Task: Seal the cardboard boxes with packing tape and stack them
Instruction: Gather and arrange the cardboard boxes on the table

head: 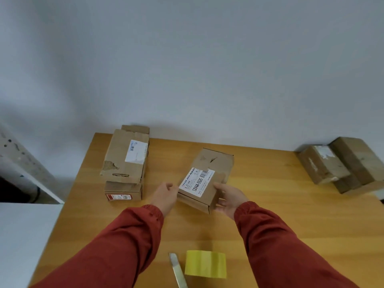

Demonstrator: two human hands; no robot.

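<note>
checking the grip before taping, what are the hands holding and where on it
The small box, gripped by its two sides: left hand on the left side, right hand on the right with its thumb on top.

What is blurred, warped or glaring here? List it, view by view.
Head view: soft, even light, no glare, only faint shadows on the wall; the wide-angle lens splays the table edges; the yellow tape roll and the right-edge boxes look smeared; the label on the held box reads sharply.
</note>
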